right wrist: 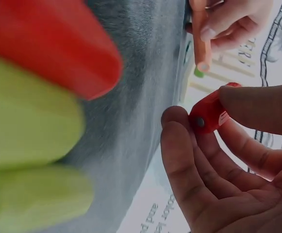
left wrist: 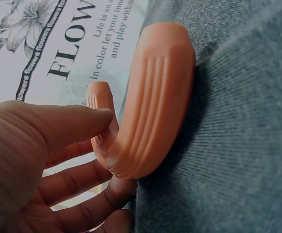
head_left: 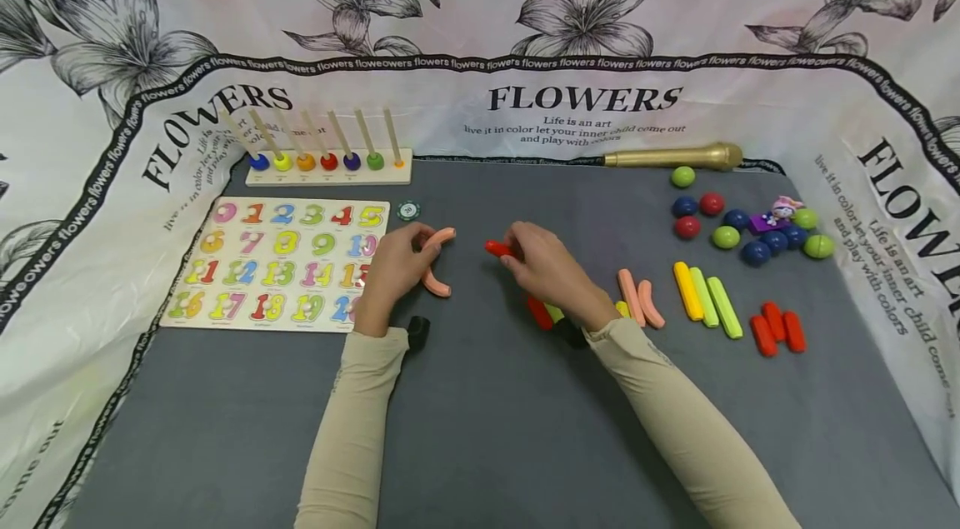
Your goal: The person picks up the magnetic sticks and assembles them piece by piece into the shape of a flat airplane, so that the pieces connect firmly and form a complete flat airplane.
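My left hand [head_left: 396, 269] is at the right edge of the number board, pinching a curved salmon-orange stick [left wrist: 101, 97] between thumb and fingers. Against it a second curved orange stick [left wrist: 155, 107] meets at one end, so the pair forms a bent shape close to the cloth. My right hand [head_left: 553, 269] pinches a short red stick [right wrist: 208, 114], whose visible end has a small grey dot. A gap separates this red stick from the orange pair. Under the right forearm lie another red stick [head_left: 538, 313] and a yellow-green stick [head_left: 555, 313], partly hidden.
Right of my right arm lie orange sticks [head_left: 632, 297], a yellow stick [head_left: 687, 291], green sticks [head_left: 723, 308] and red sticks [head_left: 765, 336]. Coloured balls [head_left: 756, 253] surround a small figurine [head_left: 785, 208]. The number board [head_left: 262, 321], peg stand [head_left: 330, 177], chip [head_left: 408, 211] and gold microphone-like object [head_left: 667, 157] stand around.
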A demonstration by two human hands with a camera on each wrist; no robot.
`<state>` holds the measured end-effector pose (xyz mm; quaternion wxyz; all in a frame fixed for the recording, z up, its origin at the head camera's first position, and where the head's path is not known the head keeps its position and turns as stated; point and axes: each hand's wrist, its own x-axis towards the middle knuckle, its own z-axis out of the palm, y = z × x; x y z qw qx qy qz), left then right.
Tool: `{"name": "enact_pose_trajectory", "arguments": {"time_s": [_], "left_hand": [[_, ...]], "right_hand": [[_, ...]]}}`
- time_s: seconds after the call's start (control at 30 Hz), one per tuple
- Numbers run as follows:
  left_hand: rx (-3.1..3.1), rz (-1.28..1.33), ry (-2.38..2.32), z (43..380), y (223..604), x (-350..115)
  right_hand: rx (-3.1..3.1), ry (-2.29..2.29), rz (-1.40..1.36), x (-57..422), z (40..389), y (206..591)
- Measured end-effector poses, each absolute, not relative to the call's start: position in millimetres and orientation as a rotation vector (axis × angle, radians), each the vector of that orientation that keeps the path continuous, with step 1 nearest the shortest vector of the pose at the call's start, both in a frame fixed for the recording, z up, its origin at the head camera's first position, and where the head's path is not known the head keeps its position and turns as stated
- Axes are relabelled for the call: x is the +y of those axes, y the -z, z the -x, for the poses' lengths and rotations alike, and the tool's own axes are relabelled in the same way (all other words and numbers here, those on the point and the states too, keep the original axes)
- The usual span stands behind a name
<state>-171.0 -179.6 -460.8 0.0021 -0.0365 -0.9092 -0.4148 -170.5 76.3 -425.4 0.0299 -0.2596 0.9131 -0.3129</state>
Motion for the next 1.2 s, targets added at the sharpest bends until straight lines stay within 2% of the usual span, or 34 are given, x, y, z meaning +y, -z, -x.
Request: {"name": "enact_pose_trajectory", "arguments": {"time_s": [0.5,1.2], "left_hand": [[-2.860,0.170,1.294,172,461,-174],[-2.917,0.135,1.178,174,465,-178]], "right_hand": [[2.831,0.837,0.834,42,202,431],[2.761,0.808,0.807,33,221,438]]}}
